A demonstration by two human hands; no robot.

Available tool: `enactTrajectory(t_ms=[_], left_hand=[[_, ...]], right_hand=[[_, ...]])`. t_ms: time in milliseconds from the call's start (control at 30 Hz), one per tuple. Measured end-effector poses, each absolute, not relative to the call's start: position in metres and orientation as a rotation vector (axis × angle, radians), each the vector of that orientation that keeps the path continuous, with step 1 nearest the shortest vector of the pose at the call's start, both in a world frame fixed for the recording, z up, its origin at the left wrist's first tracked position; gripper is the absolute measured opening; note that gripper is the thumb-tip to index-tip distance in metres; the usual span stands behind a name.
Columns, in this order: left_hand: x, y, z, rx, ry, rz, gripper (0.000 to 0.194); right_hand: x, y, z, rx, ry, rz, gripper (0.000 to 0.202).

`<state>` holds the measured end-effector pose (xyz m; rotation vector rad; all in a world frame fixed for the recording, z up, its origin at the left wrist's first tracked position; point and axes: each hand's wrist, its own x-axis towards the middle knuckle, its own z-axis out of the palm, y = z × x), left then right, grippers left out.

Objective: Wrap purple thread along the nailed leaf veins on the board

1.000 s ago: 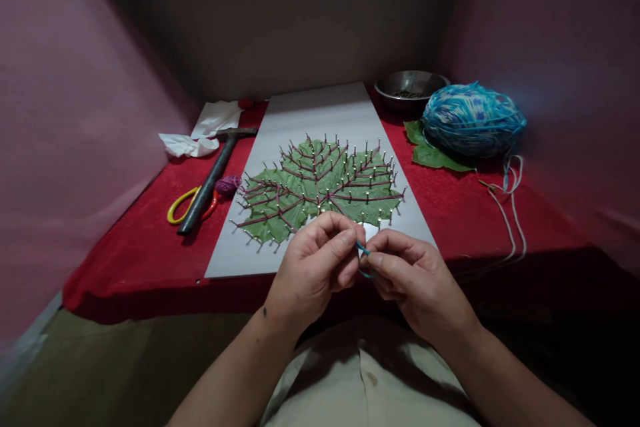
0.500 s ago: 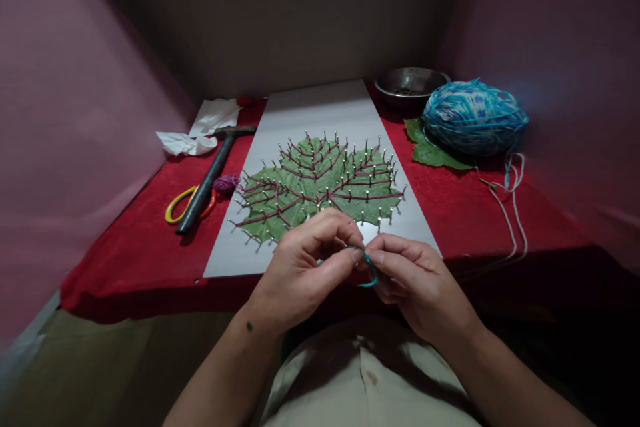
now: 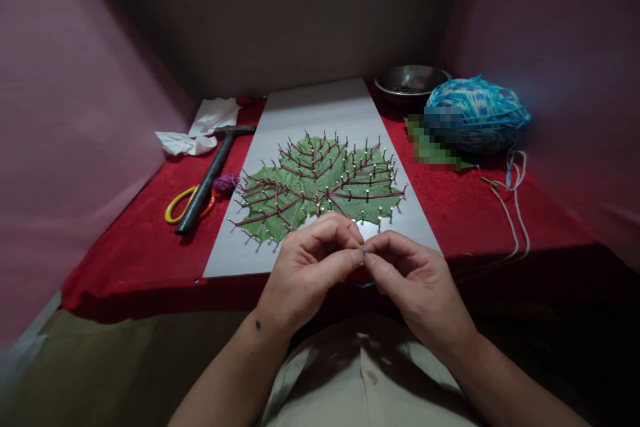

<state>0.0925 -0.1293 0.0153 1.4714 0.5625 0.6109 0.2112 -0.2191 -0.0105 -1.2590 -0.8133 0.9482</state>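
Observation:
My left hand (image 3: 315, 267) and my right hand (image 3: 413, 273) meet fingertip to fingertip at the front edge of the white board (image 3: 320, 101). Between their pinched thumbs and forefingers is a bit of blue yarn (image 3: 369, 285), mostly covered by the fingers; a short piece shows just below. Behind the hands a large green leaf (image 3: 345, 173) lies on the board, ringed and dotted with upright nails. Dark purple yarn (image 3: 367, 196) runs from nail to nail along its veins. The hands hide part of the leaf's lower edge.
On the red cloth to the left lie a hammer (image 3: 210, 177), scissors (image 3: 179, 205) partly under it, a purple yarn ball (image 3: 227, 183) and crumpled white paper (image 3: 185, 143). At right are a metal bowl (image 3: 413, 77), a blue yarn skein (image 3: 485, 113), another leaf (image 3: 435, 152) and pale cord (image 3: 517, 213).
The fingertips have closed together, so less of the blue yarn loop shows between them. Both hands have shifted only slightly; the things on the table stay where they were.

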Motion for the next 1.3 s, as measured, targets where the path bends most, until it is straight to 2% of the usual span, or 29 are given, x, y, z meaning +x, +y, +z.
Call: enactTrajectory(t_ms=[267, 500, 733, 1033, 1300], left_hand=[[0.096, -0.132, 0.010, 1.054, 0.497, 0.590, 0.007], [0.093, -0.131, 0.014, 0.908, 0.424, 0.485, 0.008], [0.092, -0.133, 0.015, 0.915, 0.535, 0.547, 0.015], [0.093, -0.135, 0.009, 0.884, 0.450, 0.616, 0.009], [0.093, -0.138, 0.008, 0.912, 0.457, 0.624, 0.011]], right_hand=[[0.211, -0.224, -0.011, -1.228, -0.811, 0.866, 0.013], [0.213, -0.224, -0.015, -1.135, -0.752, 1.035, 0.014], [0.217, -0.224, -0.012, -0.965, -0.566, 1.296, 0.019], [0.211, -0.225, -0.012, -1.021, -0.609, 1.199, 0.016], [0.207, -0.221, -0.014, -1.257, -0.660, 1.050, 0.014]])
